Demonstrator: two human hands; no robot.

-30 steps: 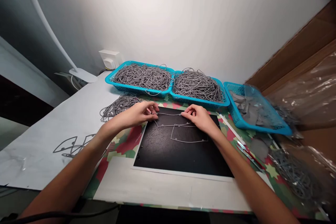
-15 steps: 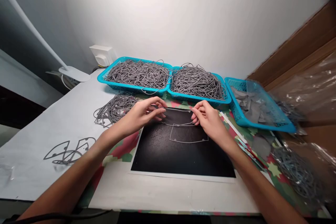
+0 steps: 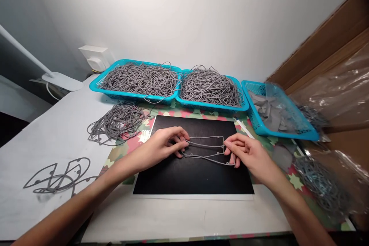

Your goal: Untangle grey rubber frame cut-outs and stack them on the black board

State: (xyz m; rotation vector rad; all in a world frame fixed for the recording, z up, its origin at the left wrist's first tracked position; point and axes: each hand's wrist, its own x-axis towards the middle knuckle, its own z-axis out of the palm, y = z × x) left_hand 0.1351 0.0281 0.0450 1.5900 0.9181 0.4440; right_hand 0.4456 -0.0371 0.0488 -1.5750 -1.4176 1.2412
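Observation:
Between my hands stretches a thin grey rubber gasket (image 3: 205, 145), a narrow open frame with small tabs. My left hand (image 3: 167, 144) pinches its left end between thumb and fingers, and my right hand (image 3: 246, 152) pinches the right end. A second thin grey gasket (image 3: 211, 159) shows just below, overlapping the first; my fingers hide parts of both outlines, so I cannot tell whether it is held too. Under my hands lies a black sheet (image 3: 184, 180) with a white border.
Two blue baskets (image 3: 138, 95) (image 3: 213, 105) heaped with grey gaskets stand along the wall. At right, another blue basket (image 3: 288, 135) holds flat grey scraps. A gasket pile (image 3: 118, 123) and several loose gaskets (image 3: 57, 178) lie left; bagged gaskets (image 3: 319, 184) lie right.
My hands have come nearer over the black sheet and moved farther apart, with the gasket between them. The lower gasket's outline is now partly overlapped and skewed. The view has shifted slightly.

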